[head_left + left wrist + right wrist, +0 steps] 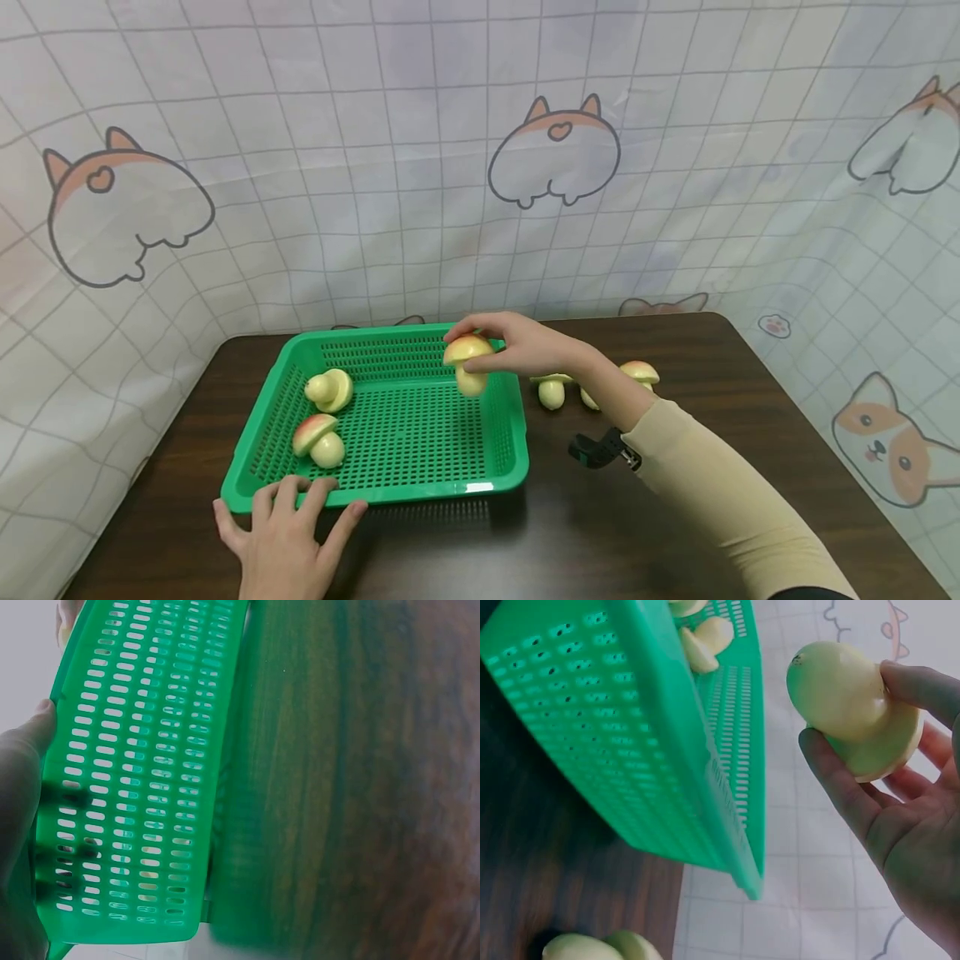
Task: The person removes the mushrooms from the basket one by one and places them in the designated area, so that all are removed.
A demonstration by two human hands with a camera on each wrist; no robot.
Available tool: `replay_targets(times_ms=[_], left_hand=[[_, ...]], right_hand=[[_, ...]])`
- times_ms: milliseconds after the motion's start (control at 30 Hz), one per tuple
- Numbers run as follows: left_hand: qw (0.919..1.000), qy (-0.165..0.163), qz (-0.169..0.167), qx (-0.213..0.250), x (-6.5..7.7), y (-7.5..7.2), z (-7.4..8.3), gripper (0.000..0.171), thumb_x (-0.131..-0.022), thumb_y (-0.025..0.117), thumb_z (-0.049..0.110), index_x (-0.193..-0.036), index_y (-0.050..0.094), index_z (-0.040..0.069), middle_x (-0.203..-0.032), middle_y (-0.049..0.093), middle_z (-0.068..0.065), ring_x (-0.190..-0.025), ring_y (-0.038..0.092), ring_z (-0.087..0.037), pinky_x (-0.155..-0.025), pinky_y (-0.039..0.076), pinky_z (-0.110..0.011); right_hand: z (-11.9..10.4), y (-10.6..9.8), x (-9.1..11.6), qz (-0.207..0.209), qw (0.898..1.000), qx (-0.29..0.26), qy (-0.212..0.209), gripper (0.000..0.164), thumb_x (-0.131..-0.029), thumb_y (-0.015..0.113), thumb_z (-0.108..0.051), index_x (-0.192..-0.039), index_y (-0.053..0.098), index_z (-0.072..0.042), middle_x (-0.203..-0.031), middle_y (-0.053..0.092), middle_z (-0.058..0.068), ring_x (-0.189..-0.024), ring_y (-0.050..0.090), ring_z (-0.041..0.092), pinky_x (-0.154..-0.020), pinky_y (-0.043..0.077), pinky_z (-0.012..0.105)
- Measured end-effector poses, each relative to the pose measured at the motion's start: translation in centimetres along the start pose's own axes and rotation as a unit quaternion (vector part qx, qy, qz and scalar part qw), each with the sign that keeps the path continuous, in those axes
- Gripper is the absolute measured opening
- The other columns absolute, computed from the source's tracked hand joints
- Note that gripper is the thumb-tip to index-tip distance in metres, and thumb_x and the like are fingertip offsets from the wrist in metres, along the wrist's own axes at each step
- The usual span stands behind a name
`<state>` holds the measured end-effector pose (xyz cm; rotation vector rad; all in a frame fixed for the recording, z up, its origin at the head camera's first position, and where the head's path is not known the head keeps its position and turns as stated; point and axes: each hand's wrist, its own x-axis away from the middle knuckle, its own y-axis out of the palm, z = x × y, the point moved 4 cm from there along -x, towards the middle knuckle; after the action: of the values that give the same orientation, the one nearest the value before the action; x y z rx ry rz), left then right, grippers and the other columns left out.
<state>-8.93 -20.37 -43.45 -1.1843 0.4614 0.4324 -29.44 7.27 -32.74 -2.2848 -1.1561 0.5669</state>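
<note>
Corgi-print cloth (360,167) behind; brown desk (600,533) in front, far edge by cloth. Green mesh basket (390,495) on desk, L of ctr. Tan sleeve (720,492) reaches in from near R.

R hand (525,346): grip holds a mushroom (471,381) btwn thumb & fingers, cap up, stem down, long axis approx. vertical. It's over basket's far-R part in head view; exact ht above mesh can't tell. R hand the nearer one; R wall & far rim close by, more room toward L & near.

L hand (285,525): fingers hooked over near rim at L end, thumb apart, well away from held mushroom.

Two mushrooms in basket, L side: far one (328,390) stem to L, near one (318,440) stem to near-R. Outside, on desk R of basket: mushroom w/ stem toward near (552,392); red-topped cap (639,370), partly behind forearm.
</note>
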Motion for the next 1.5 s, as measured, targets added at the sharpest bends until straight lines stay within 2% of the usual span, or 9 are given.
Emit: replay_targets(times_ms=[167,433,600,833,1000,1233,1500], left_hand=[[1.0,0.001,0.004,0.005,0.0,-0.1,0.0,0.045,-0.091,0.07,0.059,-0.102,0.074,0.016,-0.101,0.061,-0.01,-0.104,0.05,-0.043,-0.102,-0.005,-0.086],[0.9999,-0.004,-0.009,0.002,0.0,-0.1,0.0,0.044,-0.092,0.07,0.058,-0.103,0.074,0.016,-0.102,0.061,-0.01,-0.106,0.049,-0.044,-0.101,-0.006,-0.086],[1.0,-0.005,-0.006,0.001,0.2,-0.1,-0.1,0.045,-0.091,0.071,0.058,-0.102,0.074,0.015,-0.102,0.061,-0.011,-0.106,0.049,-0.044,-0.101,-0.006,-0.086],[1.0,-0.001,-0.001,0.007,0.2,-0.1,-0.1,0.044,-0.091,0.071,0.059,-0.102,0.074,0.016,-0.102,0.061,-0.009,-0.103,0.05,-0.042,-0.101,-0.005,-0.087],[0.9999,0.002,0.004,0.011,0.2,0.0,0.0,0.044,-0.091,0.071,0.059,-0.102,0.074,0.016,-0.103,0.061,-0.01,-0.104,0.049,-0.042,-0.101,-0.004,-0.086],[0.9999,0.003,0.003,0.012,0.2,-0.1,0.0,0.044,-0.091,0.07,0.059,-0.103,0.073,0.016,-0.103,0.061,-0.01,-0.104,0.049,-0.043,-0.101,-0.003,-0.086],[0.9999,0.005,0.004,0.015,0.2,-0.2,0.0,0.041,-0.09,0.072,0.057,-0.102,0.072,0.017,-0.103,0.061,-0.008,-0.104,0.05,-0.043,-0.102,-0.004,-0.086]], right_hand=[[0.3,-0.4,1.4,0.009,1.0,-0.005,0.008,0.037,-0.1,0.071,-0.028,-0.135,0.063,-0.027,-0.128,0.064,-0.008,-0.101,0.062,0.017,-0.085,0.053,0.042],[1.1,-1.0,3.6,0.024,1.0,-0.01,0.009,0.037,-0.101,0.07,-0.022,-0.137,0.061,-0.023,-0.126,0.064,-0.004,-0.103,0.063,0.017,-0.088,0.053,0.039],[1.7,-1.3,4.8,0.042,0.999,-0.007,0.015,0.039,-0.1,0.072,-0.022,-0.137,0.061,-0.018,-0.127,0.064,-0.001,-0.108,0.062,0.019,-0.091,0.052,0.039],[2.5,-2.0,6.9,0.063,0.997,-0.028,0.04,0.039,-0.099,0.073,-0.021,-0.136,0.062,-0.018,-0.123,0.066,0.0,-0.107,0.062,0.021,-0.091,0.053,0.04],[2.9,-2.4,8.2,0.081,0.995,-0.021,0.047,0.037,-0.099,0.073,-0.02,-0.135,0.063,-0.018,-0.123,0.066,-0.001,-0.107,0.062,0.02,-0.092,0.052,0.04],[4.0,-2.3,9.7,0.097,0.993,-0.042,0.057,0.037,-0.099,0.072,-0.016,-0.134,0.063,-0.018,-0.125,0.066,0.002,-0.107,0.063,0.023,-0.09,0.053,0.04],[5.4,-2.1,10.8,0.122,0.991,-0.011,0.058,0.039,-0.097,0.074,-0.015,-0.134,0.063,-0.024,-0.126,0.065,-0.001,-0.106,0.063,0.023,-0.087,0.053,0.041]])
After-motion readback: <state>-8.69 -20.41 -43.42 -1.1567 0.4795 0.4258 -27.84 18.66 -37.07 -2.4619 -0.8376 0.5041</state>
